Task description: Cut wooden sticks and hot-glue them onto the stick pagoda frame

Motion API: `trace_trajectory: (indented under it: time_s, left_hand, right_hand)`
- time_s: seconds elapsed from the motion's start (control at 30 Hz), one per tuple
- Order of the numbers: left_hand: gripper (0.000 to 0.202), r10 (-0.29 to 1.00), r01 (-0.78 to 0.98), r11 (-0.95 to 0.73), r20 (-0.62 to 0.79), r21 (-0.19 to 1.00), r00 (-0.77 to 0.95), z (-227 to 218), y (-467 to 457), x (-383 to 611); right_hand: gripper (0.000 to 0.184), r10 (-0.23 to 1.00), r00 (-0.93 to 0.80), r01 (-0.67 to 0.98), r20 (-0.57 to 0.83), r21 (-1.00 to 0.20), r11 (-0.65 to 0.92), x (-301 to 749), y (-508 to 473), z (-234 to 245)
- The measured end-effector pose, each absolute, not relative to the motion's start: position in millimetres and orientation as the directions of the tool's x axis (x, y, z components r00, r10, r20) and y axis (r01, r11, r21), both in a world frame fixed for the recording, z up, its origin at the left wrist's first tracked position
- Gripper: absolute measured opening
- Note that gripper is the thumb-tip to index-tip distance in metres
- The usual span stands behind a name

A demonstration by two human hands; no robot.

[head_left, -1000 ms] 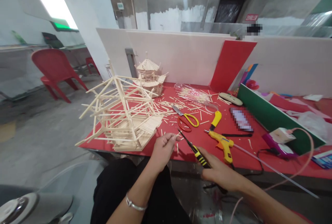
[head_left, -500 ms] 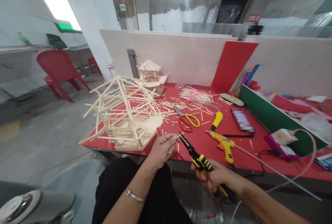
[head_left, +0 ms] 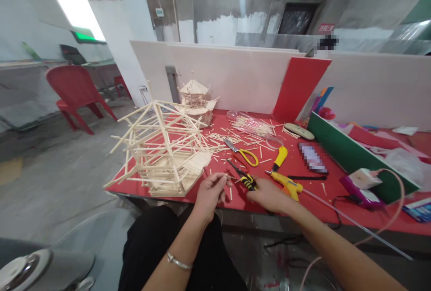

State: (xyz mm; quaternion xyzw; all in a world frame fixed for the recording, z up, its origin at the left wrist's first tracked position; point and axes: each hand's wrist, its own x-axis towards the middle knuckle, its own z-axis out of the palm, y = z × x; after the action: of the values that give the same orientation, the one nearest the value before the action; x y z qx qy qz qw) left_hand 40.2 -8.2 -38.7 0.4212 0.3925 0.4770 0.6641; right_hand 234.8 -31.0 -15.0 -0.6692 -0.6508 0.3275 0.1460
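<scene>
Fingers of the left hand [head_left: 209,192] pinch a short stick [head_left: 232,178], its long axis pointing right towards pliers [head_left: 248,181] clasped by the right hand [head_left: 268,194], nose slanting far and left. The left hand is nearer the stick; scissors [head_left: 249,158] lie beyond on the surface [head_left: 292,156].

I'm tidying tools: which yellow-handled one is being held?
The black-striped pliers, in the right hand; others, like the scissors, lie on the red tabletop.
</scene>
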Motion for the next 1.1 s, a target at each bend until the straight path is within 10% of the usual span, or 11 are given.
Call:
trace_trajectory:
  time_s: [0.23,0.5,1.1]
  left_hand:
    - [0.042,0.977,-0.336,0.215,-0.195,0.917,0.091,-45,-11,32]
    - [0.032,0.994,-0.161,0.095,-0.101,0.982,-0.034,-66,-1,36]
    - [0.018,0.999,-0.125,-0.015,0.01,0.992,-0.044,-55,-10,44]
  right_hand:
    - [0.051,0.995,0.082,0.909,-0.057,-0.405,-0.098,203,-8,-30]
    - [0.034,0.991,-0.13,0.672,-0.026,-0.737,0.069,213,-57,-17]
    - [0.065,0.975,-0.014,0.835,0.224,-0.534,0.135,226,-84,-45]
